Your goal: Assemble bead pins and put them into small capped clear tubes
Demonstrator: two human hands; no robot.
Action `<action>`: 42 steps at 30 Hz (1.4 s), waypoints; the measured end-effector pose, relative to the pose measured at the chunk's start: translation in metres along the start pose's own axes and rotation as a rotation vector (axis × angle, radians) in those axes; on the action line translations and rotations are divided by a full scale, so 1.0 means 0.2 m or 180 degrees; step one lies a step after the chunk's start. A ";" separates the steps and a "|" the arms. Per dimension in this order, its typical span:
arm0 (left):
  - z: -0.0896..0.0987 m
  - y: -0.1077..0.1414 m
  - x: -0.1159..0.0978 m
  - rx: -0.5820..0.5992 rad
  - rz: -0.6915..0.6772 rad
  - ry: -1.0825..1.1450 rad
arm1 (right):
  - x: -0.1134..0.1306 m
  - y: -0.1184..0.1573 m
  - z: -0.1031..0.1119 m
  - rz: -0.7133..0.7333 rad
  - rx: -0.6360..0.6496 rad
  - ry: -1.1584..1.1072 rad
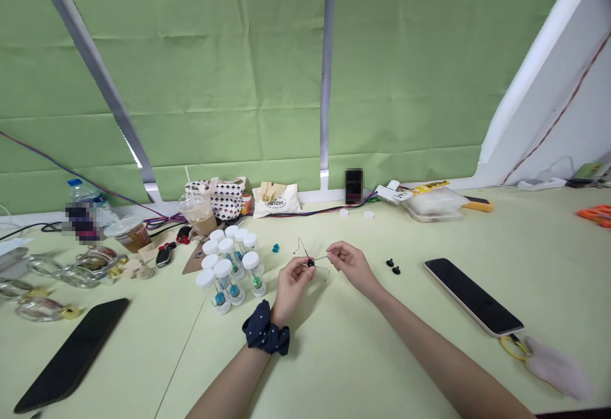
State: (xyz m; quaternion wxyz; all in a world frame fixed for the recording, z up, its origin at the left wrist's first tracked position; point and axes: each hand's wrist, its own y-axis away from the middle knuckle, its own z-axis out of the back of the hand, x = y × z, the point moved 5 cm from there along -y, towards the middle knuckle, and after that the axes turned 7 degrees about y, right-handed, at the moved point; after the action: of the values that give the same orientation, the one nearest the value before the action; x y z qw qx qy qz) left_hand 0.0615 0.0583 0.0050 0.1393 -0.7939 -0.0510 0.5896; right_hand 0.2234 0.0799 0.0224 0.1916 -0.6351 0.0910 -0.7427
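My left hand (292, 284), with a dark dotted scrunchie (265, 330) round its wrist, pinches a small black hub with thin rods (310, 262). One thin rod sticks up and to the left of the hub, and another points right. At the right, my right hand (352, 267) has its fingertips closed on the far end of a thin rod (321, 257) that reaches to the hub. Close to my left hand stand several clear vials with white caps (253, 272), holding blue or green pieces. A small blue piece (275, 248) lies loose beyond them.
Two small black parts (396, 270) lie right of my hands. A phone (472, 295) is farther right, another dark phone (74, 352) at left. Along the back are drink cups (198, 214), a white pouch (275, 200), cables and a plastic box (435, 205). Orange scissors (596, 214) lie far right.
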 end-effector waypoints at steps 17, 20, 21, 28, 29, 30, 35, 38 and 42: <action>0.00 0.00 0.01 0.0064 0.0004 -0.0015 | -0.05 0.02 -0.05 -0.0742 0.0143 -0.1262; -0.01 0.00 0.01 0.0087 -0.0020 -0.0034 | -0.05 0.02 -0.04 -0.0743 -0.0040 -0.1295; -0.01 0.01 0.01 0.0073 -0.0032 -0.0039 | -0.05 0.02 -0.04 -0.0780 -0.0062 -0.1331; 0.01 0.00 0.01 -0.0061 0.0012 -0.0055 | -0.08 0.02 -0.04 -0.0906 0.0086 -0.1253; 0.01 0.00 0.00 -0.0064 0.0008 -0.0063 | -0.08 0.02 -0.04 -0.0928 0.0075 -0.1175; 0.01 0.00 0.00 -0.0066 0.0006 -0.0073 | -0.08 0.02 -0.04 -0.0954 0.0061 -0.1098; 0.01 0.00 0.01 -0.0107 -0.0035 -0.0110 | -0.08 0.03 -0.04 -0.0967 0.0040 -0.0982; 0.02 0.00 0.03 -0.0124 -0.0030 -0.0101 | -0.09 0.02 -0.04 -0.0930 0.0096 -0.1102; 0.04 -0.01 0.04 -0.0175 0.0058 -0.0072 | -0.09 0.02 -0.05 -0.0958 0.0225 -0.1419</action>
State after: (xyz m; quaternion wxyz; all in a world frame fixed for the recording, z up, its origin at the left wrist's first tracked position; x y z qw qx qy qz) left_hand 0.0571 0.0635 -0.0038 0.1115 -0.7911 -0.0614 0.5982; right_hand 0.2167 0.0822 0.0028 0.1163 -0.7823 -0.0749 -0.6074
